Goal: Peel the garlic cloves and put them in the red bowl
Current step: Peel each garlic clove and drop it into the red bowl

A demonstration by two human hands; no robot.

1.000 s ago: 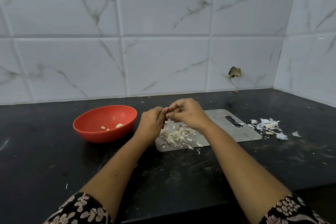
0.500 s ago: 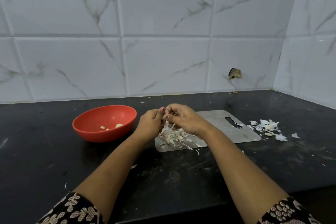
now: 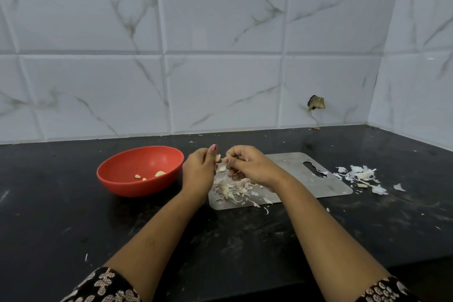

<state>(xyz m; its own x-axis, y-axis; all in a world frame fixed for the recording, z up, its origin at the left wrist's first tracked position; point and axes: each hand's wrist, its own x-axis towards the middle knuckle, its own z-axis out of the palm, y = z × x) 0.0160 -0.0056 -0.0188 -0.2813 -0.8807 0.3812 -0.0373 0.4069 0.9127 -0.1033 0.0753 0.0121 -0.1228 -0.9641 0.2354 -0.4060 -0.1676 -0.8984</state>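
1. A kitchen, most likely in a home
2. A black stone countertop (image 3: pixel 73 216) runs into a corner, backed by white marble-veined wall tiles (image 3: pixel 220 91)
3. A steel chopping board (image 3: pixel 306 179) lies on it, strewn with garlic skins (image 3: pixel 232 189)
4. A red bowl (image 3: pixel 137 187) beside the board holds peeled garlic cloves (image 3: pixel 159 174)
5. More papery skins (image 3: pixel 360 176) litter the counter to the board's right
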